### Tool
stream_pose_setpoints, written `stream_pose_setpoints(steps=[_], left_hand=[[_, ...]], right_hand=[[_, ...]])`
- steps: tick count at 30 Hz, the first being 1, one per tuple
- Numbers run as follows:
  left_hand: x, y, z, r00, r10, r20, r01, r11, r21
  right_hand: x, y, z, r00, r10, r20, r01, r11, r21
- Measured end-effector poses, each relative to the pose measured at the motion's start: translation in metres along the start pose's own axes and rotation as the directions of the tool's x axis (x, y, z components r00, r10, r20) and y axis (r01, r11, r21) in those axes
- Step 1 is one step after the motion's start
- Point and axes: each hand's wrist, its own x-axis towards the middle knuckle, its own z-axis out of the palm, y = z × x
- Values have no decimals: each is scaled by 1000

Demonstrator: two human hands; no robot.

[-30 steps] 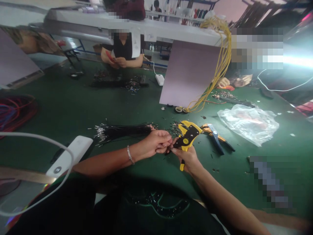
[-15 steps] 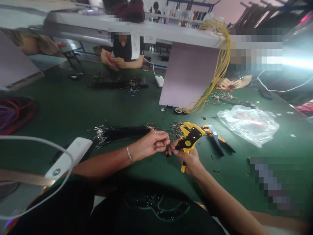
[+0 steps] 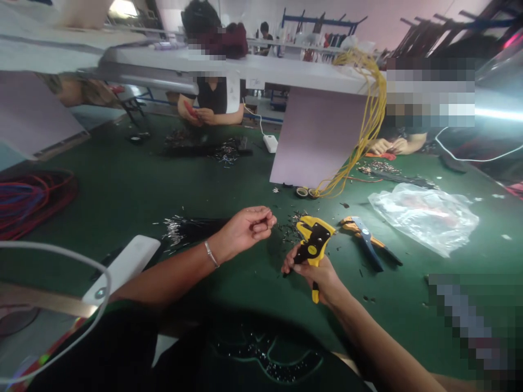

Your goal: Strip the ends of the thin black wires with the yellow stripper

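In my right hand (image 3: 322,275) is a yellow and black wire stripper (image 3: 314,245), its handles gripped and its jaws pointing away from me. My left hand (image 3: 252,226) is apart from the tool, to its left, with thumb and fingers pinched together. Whatever it may hold is too small to make out. Under and behind that hand lies a bundle of black wires (image 3: 196,227) with bare, shiny ends at the left; the hand hides its right part. Small dark offcuts (image 3: 289,231) are scattered just behind the stripper's jaws.
A second wire stripper (image 3: 370,242) with blue and orange handles lies to the right, near a clear plastic bag (image 3: 425,215). A white power bank (image 3: 122,269) sits at left, beyond it coiled red and blue wires (image 3: 32,201). Yellow wires (image 3: 371,120) hang from the shelf. Two co-workers sit opposite.
My left hand has moved left, away from the wire stripper, and now covers more of the wire bundle. The stripper stays in my right hand. The view has shifted slightly.
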Motion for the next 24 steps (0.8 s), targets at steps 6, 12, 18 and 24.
stream_pose_setpoints(steps=[6,12,18,24], left_hand=[[-2,13,-1,1000,0,-16,-2,989,-145],[-6,9,5,996,-93,-4,88,955,-285],[-5,1,11,991,-125,-35,107,938,-330],[-7,-3,15,986,-152,-70,120,935,-333]], right_hand=[[0,16,-7,995,53,84,-54,998,11],[0,18,-8,968,76,238,-95,993,69],[-4,16,-2,946,90,312,-112,992,53],[-4,14,-2,939,72,337,-96,994,55]])
